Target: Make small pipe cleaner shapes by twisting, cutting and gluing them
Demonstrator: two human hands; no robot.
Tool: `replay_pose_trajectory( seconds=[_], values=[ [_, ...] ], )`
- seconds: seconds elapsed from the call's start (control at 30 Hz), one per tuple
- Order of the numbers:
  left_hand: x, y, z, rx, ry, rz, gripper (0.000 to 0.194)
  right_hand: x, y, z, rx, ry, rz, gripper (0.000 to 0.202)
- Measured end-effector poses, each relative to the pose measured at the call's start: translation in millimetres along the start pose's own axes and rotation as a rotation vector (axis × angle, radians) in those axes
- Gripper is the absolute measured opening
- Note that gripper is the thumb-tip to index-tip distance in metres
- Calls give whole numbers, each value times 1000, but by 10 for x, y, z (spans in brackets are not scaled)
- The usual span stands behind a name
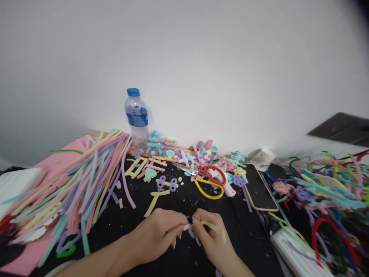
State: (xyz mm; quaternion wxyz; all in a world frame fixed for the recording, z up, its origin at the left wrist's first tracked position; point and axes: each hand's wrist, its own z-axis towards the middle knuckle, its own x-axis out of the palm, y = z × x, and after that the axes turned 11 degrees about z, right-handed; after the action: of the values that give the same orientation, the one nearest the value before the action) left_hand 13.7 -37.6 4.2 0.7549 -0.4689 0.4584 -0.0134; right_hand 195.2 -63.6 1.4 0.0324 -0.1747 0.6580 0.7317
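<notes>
Yellow pipe cleaner [212,226], pinched by right hand [212,237], should bend softly, best held near end; left hand [161,234] grip I cannot tell.

The pipe cleaners [89,182] looked fuzzy. The water bottle [137,116] was smooth, shiny plastic. The scissors [193,172] had shiny metal blades [183,168].

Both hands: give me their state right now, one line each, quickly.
Left hand: fingers pinched closed against the right's fingertips; what they grip cannot be told.
Right hand: closed, holding a pale yellow strip.
</notes>
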Motion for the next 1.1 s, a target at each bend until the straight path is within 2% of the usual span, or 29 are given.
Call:
replay_pose_trajectory(
  seconds=[0.17, 0.23, 0.37, 0.53, 0.83, 1.1],
  values=[
    [18, -13, 68, -333, 129, -547, 25, -17, -4, -34, -178, -64, -49, 31],
    [14, -6, 88, -380, 178, -722, 24, -23, 7, -47, -261, -78, -65, 29],
    [-15, 21, 118, -378, 294, -966, 28, -36, 52, -57, -392, -79, -87, 23],
    [-43, 46, 134, -383, 399, -1073, 27, -64, 100, -69, -413, -68, -102, 23],
    [-53, 75, 131, -449, 333, -1057, 25, -79, 72, -54, -283, -130, -106, 33],
    [-113, 79, 139, -535, 256, -1124, 21, -190, -11, 19, -183, -273, -105, 36]
  ],
)
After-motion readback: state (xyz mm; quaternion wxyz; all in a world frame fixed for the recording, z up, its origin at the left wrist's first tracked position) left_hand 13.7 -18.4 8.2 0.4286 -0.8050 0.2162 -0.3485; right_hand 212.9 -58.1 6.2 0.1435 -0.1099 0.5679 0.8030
